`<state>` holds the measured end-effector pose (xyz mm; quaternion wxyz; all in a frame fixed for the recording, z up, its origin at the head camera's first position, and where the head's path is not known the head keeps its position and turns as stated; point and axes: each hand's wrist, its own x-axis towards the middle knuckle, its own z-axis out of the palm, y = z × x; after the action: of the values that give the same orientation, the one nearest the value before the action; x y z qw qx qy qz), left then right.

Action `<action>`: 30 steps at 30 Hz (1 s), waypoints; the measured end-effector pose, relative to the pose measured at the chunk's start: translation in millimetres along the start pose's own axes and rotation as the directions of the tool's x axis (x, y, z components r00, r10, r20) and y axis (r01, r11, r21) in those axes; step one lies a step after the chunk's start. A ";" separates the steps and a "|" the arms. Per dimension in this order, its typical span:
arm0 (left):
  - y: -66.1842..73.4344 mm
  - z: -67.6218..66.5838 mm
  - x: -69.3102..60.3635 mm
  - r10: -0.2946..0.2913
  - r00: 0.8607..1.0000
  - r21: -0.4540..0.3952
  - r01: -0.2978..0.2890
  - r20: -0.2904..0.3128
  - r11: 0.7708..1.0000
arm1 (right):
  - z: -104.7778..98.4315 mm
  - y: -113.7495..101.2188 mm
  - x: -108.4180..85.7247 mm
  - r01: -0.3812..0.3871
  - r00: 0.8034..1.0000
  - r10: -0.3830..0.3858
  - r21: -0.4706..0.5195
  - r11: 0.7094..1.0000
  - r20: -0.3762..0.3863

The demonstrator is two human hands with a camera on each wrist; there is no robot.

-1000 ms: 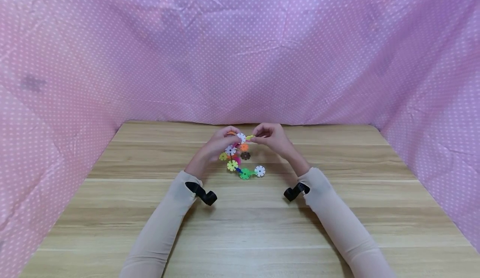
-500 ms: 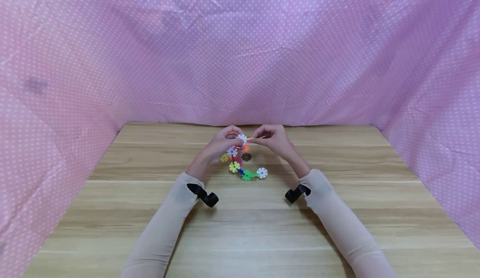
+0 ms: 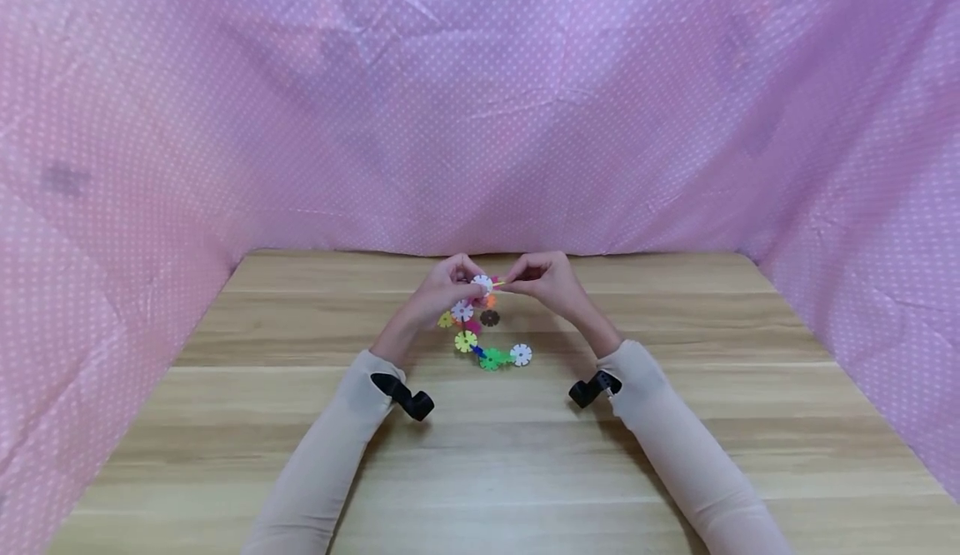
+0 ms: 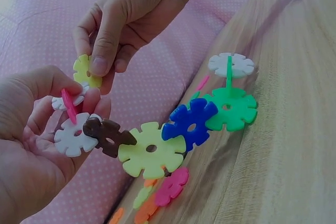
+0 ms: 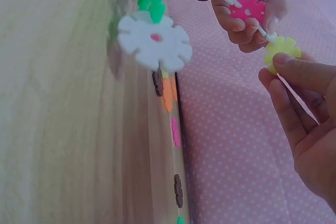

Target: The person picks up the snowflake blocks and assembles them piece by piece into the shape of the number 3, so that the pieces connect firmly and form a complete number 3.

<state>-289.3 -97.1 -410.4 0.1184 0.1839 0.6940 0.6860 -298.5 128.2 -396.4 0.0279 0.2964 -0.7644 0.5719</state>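
Note:
My left hand (image 3: 438,295) pinches a white slotted flower disc (image 3: 482,285) at the upper end of a linked chain. My right hand (image 3: 551,282) holds a yellow disc (image 5: 278,47) between thumb and fingers, its edge touching that white one. Whether the slots interlock I cannot tell. From the left hand the chain runs through a pink disc (image 5: 248,8), a second white disc (image 4: 69,139), a brown disc (image 4: 107,141), a pale yellow disc (image 4: 139,158), a blue disc (image 4: 181,128) and green discs (image 4: 241,113) to a white end disc (image 3: 521,355).
Loose discs lie on the wooden table (image 3: 480,472) beneath and behind the hands, among them a dark brown disc (image 3: 490,318), an orange disc (image 4: 147,209) and a pink disc (image 4: 172,186). A pink dotted cloth (image 3: 480,122) hangs around the table's back and sides.
In my right hand the yellow disc has turned from flatter to nearly edge-on to the head view. Both hands keep their holds, and the chain hangs much as before.

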 end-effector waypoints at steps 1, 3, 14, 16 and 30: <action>-0.4 0.1 -1.0 0.002 1.000 0.002 -0.002 0.002 1.000 | 0.8 0.5 -0.9 -0.002 1.000 0.002 0.006 1.000 0.001; -0.8 0.4 -2.9 0.003 1.000 0.009 -0.003 0.006 1.000 | 2.2 1.0 -2.1 -0.002 1.000 0.002 0.011 1.000 0.005; 6.8 -2.8 -4.0 -0.039 0.998 0.052 0.042 -0.045 0.998 | 6.8 0.2 0.6 0.028 0.999 -0.028 0.009 1.000 -0.020; 9.0 -3.5 -2.9 -0.047 0.998 0.055 0.050 -0.051 0.997 | 7.0 -1.1 1.9 0.036 0.999 -0.036 0.018 0.999 -0.032; 10.3 -6.4 -7.5 -0.065 0.997 0.003 0.065 -0.052 0.998 | 12.1 2.7 4.5 0.034 0.999 -0.034 0.093 0.995 -0.005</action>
<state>-284.2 -106.2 -400.5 0.1221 0.1436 0.7040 0.6847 -299.9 116.0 -401.2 0.0249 0.3095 -0.7318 0.6067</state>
